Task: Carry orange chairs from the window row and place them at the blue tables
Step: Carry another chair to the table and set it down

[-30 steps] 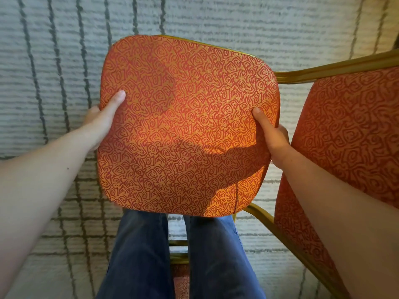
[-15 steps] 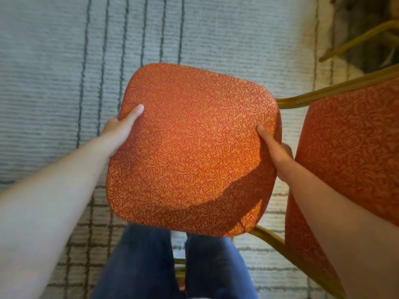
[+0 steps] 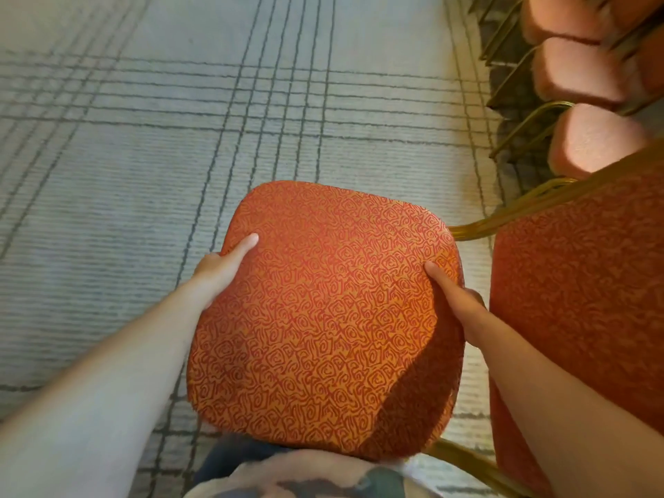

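I hold an orange chair (image 3: pixel 323 318) with a swirl-patterned seat cushion in front of my body, above the carpet. My left hand (image 3: pixel 219 267) grips the seat's left edge, thumb lying on top and fingers hidden underneath. My right hand (image 3: pixel 456 300) grips the right edge the same way. The chair's padded back (image 3: pixel 582 282) with its gold metal frame rises at the right. The chair's legs are hidden below the seat. No blue table is in view.
Several more orange chairs (image 3: pixel 589 138) with gold frames stand in a row at the upper right. Pale grey carpet (image 3: pixel 143 174) with dark crossing lines covers the floor ahead and to the left. My legs show at the bottom edge.
The chair has sunk lower and nearer in view as my head tipped up. The row of chairs at the upper right has come into sight. Both hands keep the same hold.
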Demonstrator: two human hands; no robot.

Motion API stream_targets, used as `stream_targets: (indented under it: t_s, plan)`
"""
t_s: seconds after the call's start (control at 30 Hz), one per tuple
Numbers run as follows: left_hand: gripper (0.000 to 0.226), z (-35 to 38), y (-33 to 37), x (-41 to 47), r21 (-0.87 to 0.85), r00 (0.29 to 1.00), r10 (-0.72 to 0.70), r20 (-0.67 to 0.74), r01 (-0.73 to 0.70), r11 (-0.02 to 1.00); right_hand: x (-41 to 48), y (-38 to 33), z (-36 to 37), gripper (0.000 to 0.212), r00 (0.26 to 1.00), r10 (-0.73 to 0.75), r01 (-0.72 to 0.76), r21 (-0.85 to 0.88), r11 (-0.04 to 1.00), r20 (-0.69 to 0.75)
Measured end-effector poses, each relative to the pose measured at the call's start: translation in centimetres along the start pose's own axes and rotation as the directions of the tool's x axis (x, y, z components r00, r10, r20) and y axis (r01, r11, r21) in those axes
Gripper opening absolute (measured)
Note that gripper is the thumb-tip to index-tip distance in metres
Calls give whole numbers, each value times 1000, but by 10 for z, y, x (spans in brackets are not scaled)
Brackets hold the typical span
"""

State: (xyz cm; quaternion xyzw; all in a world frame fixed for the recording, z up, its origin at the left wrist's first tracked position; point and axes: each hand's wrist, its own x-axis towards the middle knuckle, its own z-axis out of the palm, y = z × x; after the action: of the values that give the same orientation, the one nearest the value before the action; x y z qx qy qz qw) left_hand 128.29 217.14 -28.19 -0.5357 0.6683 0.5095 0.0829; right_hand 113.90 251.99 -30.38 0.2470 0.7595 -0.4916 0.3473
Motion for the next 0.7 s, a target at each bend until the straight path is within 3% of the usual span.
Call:
stream_targets:
  t_s: [0.27,0.47,0.6,0.7]
  plan:
    - [87,-4,17,-27,-57,998,54,-28,-55,997,-10,-16,-16,111,998,-67,67,44,997,13]
    - [91,-5,23,-27,-82,991,90,-99,-99,992,-15,-35,-15,82,988,-154,153,50,987,21]
    - [98,-7,26,-15,-99,989,90,-114,-102,990,-7,-47,-7,88,985,-173,172,60,983,13]
    - [91,-9,32,0,-112,988,93,-125,-107,988,2,-58,2,96,987,-159,157,56,986,23]
